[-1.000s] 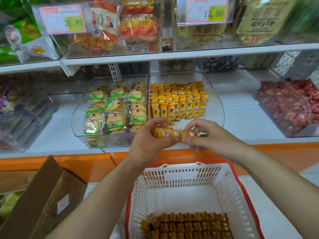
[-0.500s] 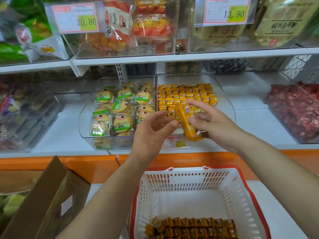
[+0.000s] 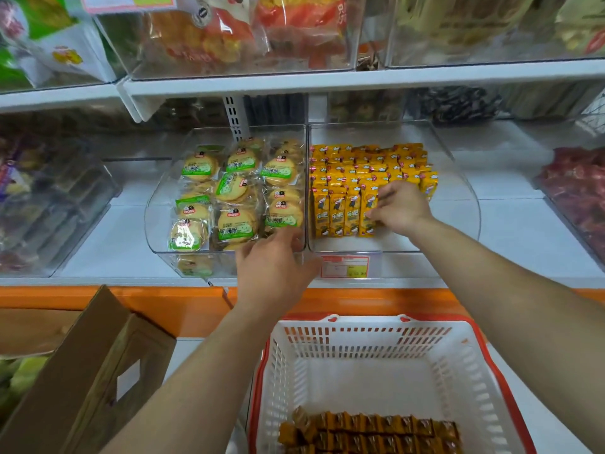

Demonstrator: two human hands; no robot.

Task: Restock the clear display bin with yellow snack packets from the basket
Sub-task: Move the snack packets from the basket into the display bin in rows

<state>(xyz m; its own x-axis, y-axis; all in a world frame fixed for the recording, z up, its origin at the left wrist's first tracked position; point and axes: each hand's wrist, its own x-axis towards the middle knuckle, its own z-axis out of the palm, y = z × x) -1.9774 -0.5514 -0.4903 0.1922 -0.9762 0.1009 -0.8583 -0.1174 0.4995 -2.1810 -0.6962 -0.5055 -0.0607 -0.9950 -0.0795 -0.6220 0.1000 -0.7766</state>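
Note:
The clear display bin [image 3: 422, 245] on the lower shelf holds rows of yellow snack packets [image 3: 360, 165]. My right hand [image 3: 404, 208] reaches into it and pinches the rightmost packets of the upright front row [image 3: 337, 213]. My left hand [image 3: 275, 270] hovers at the front of the bins near the divider, with relaxed fingers that hold nothing; its fingertips reach the neighbouring bin's front rim. Below, the white basket with a red rim [image 3: 376, 342] holds a layer of the same packets [image 3: 370, 432] along its near side.
A clear bin of green-labelled round biscuits [image 3: 229, 191] stands left of the display bin. A bin of red packets [image 3: 576, 191] is at the right. A price tag [image 3: 345, 267] hangs below. An open cardboard box [image 3: 98, 371] sits at the lower left. The upper shelf overhangs.
My right hand has carried the packets forward into the bin and set them upright at the front row. My left hand has let go and dropped to the bin's front edge.

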